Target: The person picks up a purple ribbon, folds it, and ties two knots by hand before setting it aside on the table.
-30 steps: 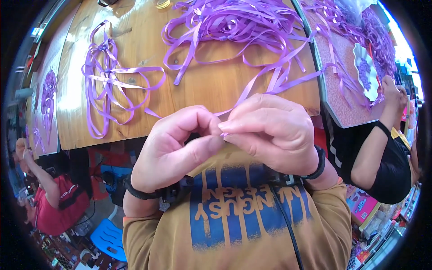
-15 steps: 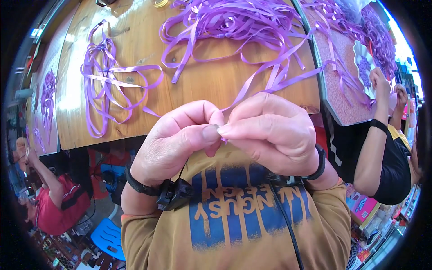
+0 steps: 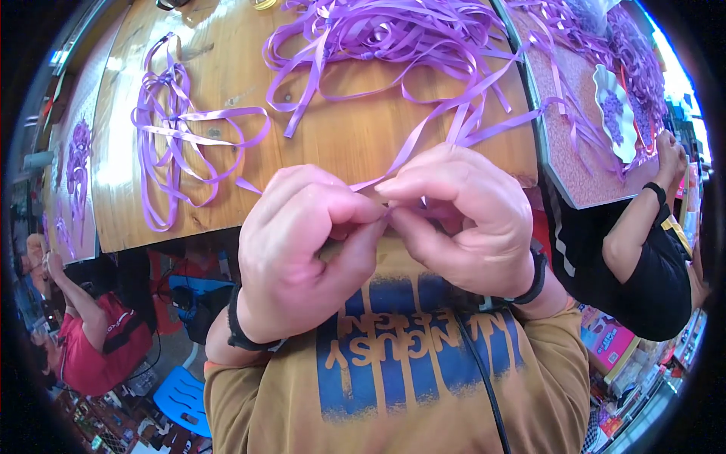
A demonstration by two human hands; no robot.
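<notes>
A purple ribbon [image 3: 367, 184] is held just off the near edge of the counter [image 3: 227, 68]. It is pinched by both hands: the thumb and forefinger of the left hand [image 3: 299, 250] and of the right hand [image 3: 469, 219] are brought together, almost tip to tip, with only a sliver of purple showing (whether an end, a knot or some small piece is gripped there cannot be told). Behind the fingers, ribbon is seen running over the counter's near edge, toward the pile [image 3: 386, 34] at the counter's far side. A looser bundle [image 3: 174, 119] is laid on the counter's left part, and a white dish [image 3: 624, 147] is set to the right of the counter.

By its look, the ribbon is judged very light, limp and satin-smooth, so slipping should be expected from a loose pinch. Little harm would be done by firm pressure, though creases and twists are easily made. It is best taken flat between thumb and forefinger, close to the worked spot, since no stiffness is offered farther along.
</notes>
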